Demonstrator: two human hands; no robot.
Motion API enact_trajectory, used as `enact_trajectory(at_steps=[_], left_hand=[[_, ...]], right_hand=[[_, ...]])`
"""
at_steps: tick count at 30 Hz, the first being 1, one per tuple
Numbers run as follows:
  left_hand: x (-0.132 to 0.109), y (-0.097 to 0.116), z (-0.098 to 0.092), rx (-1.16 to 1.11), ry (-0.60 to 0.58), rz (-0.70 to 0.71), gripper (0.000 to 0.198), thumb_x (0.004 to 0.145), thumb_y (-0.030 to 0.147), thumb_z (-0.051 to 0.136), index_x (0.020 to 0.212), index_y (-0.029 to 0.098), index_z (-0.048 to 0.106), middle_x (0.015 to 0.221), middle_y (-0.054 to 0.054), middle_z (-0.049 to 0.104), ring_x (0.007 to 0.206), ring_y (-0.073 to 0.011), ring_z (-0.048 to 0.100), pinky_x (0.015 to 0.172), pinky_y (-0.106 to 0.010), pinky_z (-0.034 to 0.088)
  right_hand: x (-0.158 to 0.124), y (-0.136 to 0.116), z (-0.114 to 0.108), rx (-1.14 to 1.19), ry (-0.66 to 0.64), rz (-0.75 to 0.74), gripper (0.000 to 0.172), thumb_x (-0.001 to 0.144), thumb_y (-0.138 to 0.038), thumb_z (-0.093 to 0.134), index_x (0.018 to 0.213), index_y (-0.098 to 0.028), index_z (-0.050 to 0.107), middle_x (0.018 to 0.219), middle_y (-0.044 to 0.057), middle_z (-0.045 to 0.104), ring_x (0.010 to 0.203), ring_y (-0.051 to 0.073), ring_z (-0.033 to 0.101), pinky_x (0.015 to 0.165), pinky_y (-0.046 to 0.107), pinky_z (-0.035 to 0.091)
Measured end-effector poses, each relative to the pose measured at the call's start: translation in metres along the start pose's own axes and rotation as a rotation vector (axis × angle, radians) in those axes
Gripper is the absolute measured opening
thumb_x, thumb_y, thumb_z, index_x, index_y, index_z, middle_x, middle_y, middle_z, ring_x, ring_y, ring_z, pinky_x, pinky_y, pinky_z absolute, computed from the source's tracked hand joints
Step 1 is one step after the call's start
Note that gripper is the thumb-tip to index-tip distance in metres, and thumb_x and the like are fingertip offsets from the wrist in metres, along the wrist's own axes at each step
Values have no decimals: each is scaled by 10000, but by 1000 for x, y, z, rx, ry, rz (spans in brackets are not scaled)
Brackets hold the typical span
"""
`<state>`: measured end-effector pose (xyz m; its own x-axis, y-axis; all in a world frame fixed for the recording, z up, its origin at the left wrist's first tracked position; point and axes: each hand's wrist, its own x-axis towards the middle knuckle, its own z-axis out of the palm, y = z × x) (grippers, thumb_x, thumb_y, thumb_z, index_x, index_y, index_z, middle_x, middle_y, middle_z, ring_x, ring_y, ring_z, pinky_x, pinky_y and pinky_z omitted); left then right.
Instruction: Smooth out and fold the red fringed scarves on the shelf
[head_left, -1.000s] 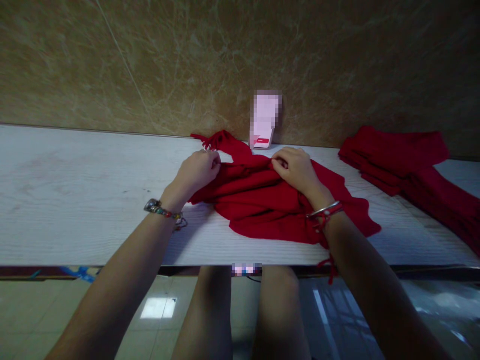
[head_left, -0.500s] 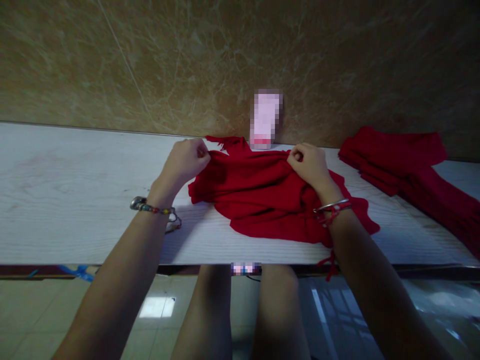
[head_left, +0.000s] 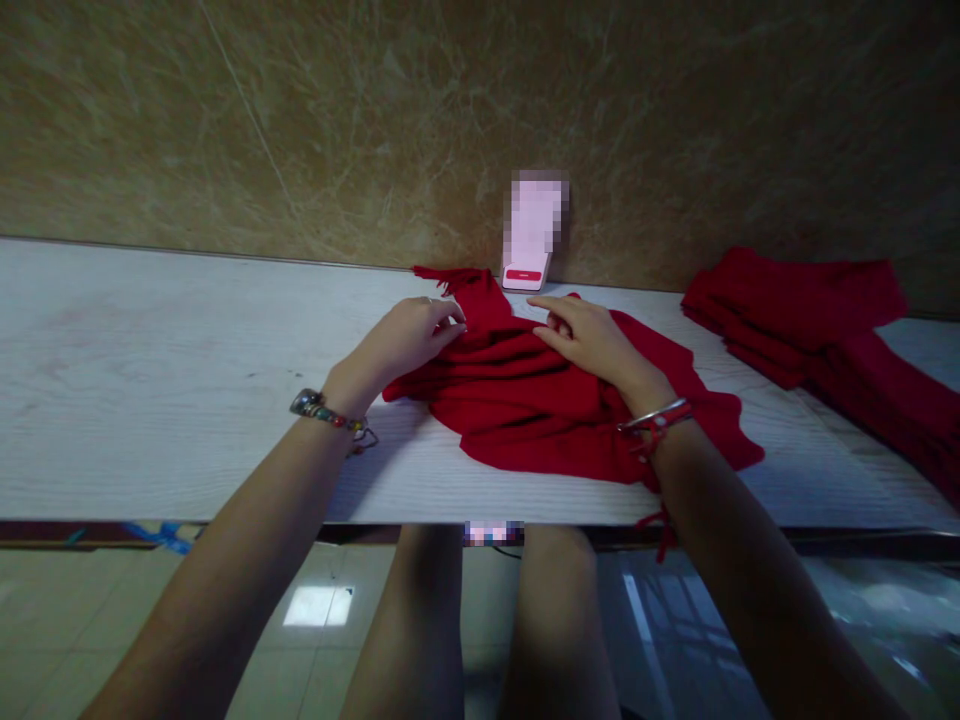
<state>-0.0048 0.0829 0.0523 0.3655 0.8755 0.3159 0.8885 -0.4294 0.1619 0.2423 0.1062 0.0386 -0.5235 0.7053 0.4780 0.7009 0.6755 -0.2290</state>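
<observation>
A red scarf (head_left: 540, 400) lies rumpled on the white table, with a fringed end (head_left: 469, 285) pointing to the back left. My left hand (head_left: 420, 335) hovers at or just over its upper left part, fingers loosely bent and parted from the thumb. Over the scarf's upper edge on the right is my right hand (head_left: 589, 338), its index finger stretched out and its thumb apart. I see no cloth gripped by either hand. Whether the fingertips touch the fabric, I cannot tell.
More red scarves (head_left: 810, 320) lie folded in a pile on the right. A pixelated pink phone-like object (head_left: 534, 230) leans against the brown marbled wall (head_left: 337, 130) behind the scarf. The white wood-grain table (head_left: 150, 390) ends just before my knees.
Both hands have let go of the scarf's upper edge and moved inward, closer together. Their fingers have loosened, and the upper edge has sunk into folds.
</observation>
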Motion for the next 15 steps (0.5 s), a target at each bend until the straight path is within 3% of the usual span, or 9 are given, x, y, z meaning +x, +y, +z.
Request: enact_trajectory(at_steps=[3, 9, 15], left_hand=[[0, -2, 2, 29, -58, 52, 301, 853, 313, 445, 968, 162, 679, 796, -57, 698, 731, -181, 625, 692, -268, 435], [-1, -6, 1, 42, -93, 39, 353, 858, 377, 424, 901, 165, 703, 728, -45, 693, 631, -161, 614, 629, -257, 419], [-1, -9, 5, 37, -123, 71, 343, 824, 376, 449, 918, 170, 707, 809, -66, 711, 707, -179, 627, 671, -269, 445]], right_hand=[[0, 1, 0, -24, -13, -31, 347, 814, -217, 547, 1150, -219, 632, 1015, 75, 696, 859, 233, 613, 768, 380, 458], [3, -3, -3, -95, -145, 30, 191, 789, -133, 532, 841, -176, 711, 876, 81, 717, 839, 231, 625, 751, 352, 442], [3, -5, -4, -31, 37, 57, 167, 798, -171, 546, 885, -226, 677, 901, 41, 711, 805, 218, 611, 735, 349, 428]])
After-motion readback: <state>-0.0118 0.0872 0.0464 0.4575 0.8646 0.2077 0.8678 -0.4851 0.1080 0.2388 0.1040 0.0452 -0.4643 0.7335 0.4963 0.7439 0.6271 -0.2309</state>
